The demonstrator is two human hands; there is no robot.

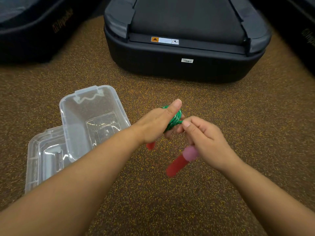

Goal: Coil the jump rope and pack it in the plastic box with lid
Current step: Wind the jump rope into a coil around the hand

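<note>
Left hand (154, 126), thumb extended, is gripping the coiled green rope (174, 120) above the floor (221, 108). Right hand (207, 142) is pinching its red handle (179, 163). Open box (68, 116) is sitting left.

2 bare forearms, sleeveless, no rings or watch.

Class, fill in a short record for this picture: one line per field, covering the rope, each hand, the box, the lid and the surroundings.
rope: green rope wound in a bundle, held between both hands
left hand: left hand grips the bundle, thumb up
right hand: right hand at the bundle's end, holding the near handle
handles: red handle with pink end below right hand; second one shows under left hand
box: clear box open, empty, on floor at left
lid: lid off, lying beside box, partly under it
surroundings: speckled floor, black treadmill ahead
</note>
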